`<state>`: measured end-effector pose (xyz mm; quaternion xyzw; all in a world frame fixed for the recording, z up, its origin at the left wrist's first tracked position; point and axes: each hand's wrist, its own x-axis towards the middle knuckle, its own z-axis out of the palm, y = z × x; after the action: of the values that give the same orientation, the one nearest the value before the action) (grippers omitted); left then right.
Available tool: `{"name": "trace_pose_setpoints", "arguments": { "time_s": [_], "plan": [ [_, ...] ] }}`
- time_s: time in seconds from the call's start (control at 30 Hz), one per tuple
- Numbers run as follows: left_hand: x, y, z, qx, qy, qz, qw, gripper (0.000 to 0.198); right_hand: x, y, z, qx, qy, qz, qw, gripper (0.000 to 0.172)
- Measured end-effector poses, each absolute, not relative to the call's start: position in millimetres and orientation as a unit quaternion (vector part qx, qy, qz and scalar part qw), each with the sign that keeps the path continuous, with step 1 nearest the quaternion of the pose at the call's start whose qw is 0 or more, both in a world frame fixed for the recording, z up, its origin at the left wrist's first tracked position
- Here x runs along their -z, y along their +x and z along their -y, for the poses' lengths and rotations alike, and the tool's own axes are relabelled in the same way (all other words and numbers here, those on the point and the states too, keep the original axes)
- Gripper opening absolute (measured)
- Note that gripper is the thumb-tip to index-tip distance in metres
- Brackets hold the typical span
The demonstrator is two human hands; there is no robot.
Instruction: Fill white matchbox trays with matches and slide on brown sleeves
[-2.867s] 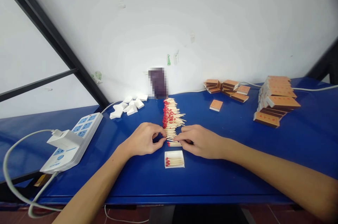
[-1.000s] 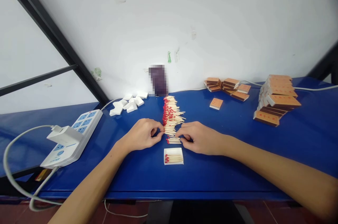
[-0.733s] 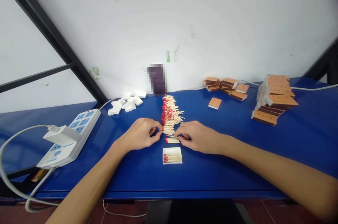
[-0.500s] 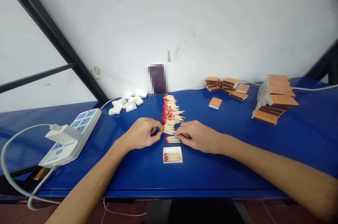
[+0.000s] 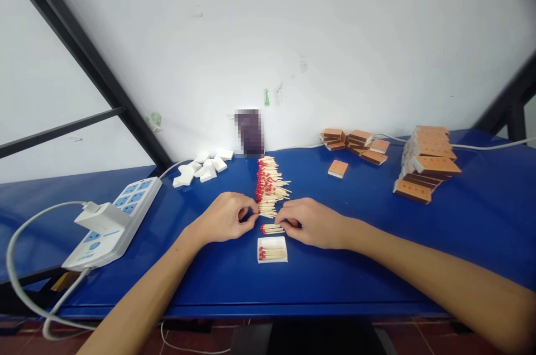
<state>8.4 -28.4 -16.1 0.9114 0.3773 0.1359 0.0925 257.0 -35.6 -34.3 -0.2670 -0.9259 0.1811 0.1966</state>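
Observation:
A long row of red-tipped matches lies on the blue table. My left hand and my right hand rest on either side of its near end, fingers curled in a pinch round a small bunch of matches set apart from the row. Just in front of that bunch sits a white matchbox tray, partly filled with matches, their red heads to the left.
Empty white trays lie at the back left, beside a white and blue power strip with a plug and grey cable. Orange matchbox sleeves are stacked at the right, more by the wall, one alone.
Both hands have stayed at the near end of the match row, pinching and nudging a small bunch. The view has shifted slightly; nothing else on the table moved.

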Motion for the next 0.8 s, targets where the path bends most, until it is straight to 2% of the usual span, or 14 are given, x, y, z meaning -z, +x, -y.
{"name": "trace_pose_setpoints", "arguments": {
  "time_s": [0.37, 0.8],
  "plan": [
    [21.4, 10.3, 27.9, -0.121, 0.912, -0.374, 0.119, 0.008, 32.4, 256.0, 40.1, -0.184, -0.258, 0.923, 0.216, 0.017],
    [20.9, 12.1, 26.2, -0.134, 0.909, -0.383, 0.098, 0.006, 36.0, 256.5, 42.4, -0.158, -0.258, 0.922, 0.241, 0.008]
  ]
}}
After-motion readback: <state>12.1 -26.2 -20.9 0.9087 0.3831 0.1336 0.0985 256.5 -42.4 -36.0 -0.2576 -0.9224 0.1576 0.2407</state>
